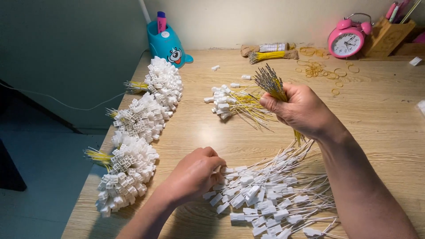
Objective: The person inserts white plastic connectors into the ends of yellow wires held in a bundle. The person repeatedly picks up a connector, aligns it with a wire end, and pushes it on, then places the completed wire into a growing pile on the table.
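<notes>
My right hand [301,108] grips a bunch of thin yellow wires [272,84] with metal tips pointing up, held above the wooden desk [380,110]. My left hand [195,175] is closed on white plastic connectors at the left edge of a loose pile of white connectors with white wires [265,199] near the desk's front. A smaller heap of connectors with yellow wires [230,102] lies just left of my right hand.
Three bundled clusters of white connectors [141,117] line the desk's left edge. A blue pen holder [170,44] stands at the back left, a pink alarm clock [347,40] and wooden organiser [389,33] at the back right, with rubber bands [316,68] scattered nearby.
</notes>
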